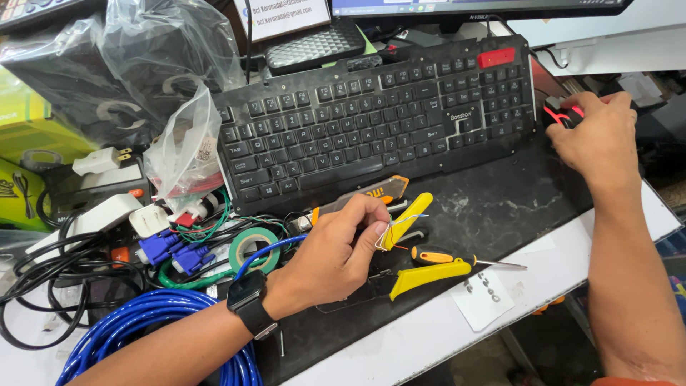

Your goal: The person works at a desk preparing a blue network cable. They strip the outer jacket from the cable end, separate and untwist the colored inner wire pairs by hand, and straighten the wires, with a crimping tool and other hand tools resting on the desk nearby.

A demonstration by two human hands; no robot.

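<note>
Blue cable coil (153, 325) lying near left on tabletop (443, 329). Cable end's thin wires (393, 227) being pinched in left hand (332, 257), grip clamped, beside yellow crimper (421, 275). Right hand (597, 136) closed over mouse (561, 113), far right. Wire-sorting step judged underway; trimming likely called for next.

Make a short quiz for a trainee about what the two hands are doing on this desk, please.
1. True or false: the left hand pinches thin loose wires at the end of a blue cable.
2. What does the right hand rest on?
A. the keyboard
B. a black and red mouse
C. the green tape roll
3. Fill in: the tool with yellow handles lies on the black mat in front of the ____.

Key
1. True.
2. B: the mouse sits to the right of the keyboard; the tape roll lies near the left hand.
3. keyboard.
</note>
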